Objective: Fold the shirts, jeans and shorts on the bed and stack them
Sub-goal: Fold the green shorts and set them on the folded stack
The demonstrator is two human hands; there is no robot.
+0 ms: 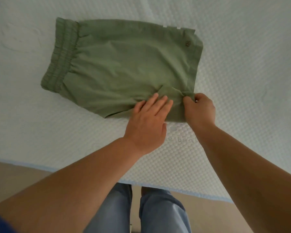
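Green thin-fabric shorts with elastic waistband lying flat on bed, folded in half, waistband left, hems right, near corner bunched and wrinkled.

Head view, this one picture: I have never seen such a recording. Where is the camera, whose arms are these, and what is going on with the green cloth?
The camera sits on a person's head and looks down, so the two bare arms and the blue trousers at the bottom belong to the wearer. No machine is involved. A pair of green shorts lies on a white textured mattress, waistband to the left, leg hems to the right. The left hand rests on the near edge of the shorts with straight fingers. The right hand pinches the fabric at the near right corner, bunching it a little. No other clothes show in this picture.
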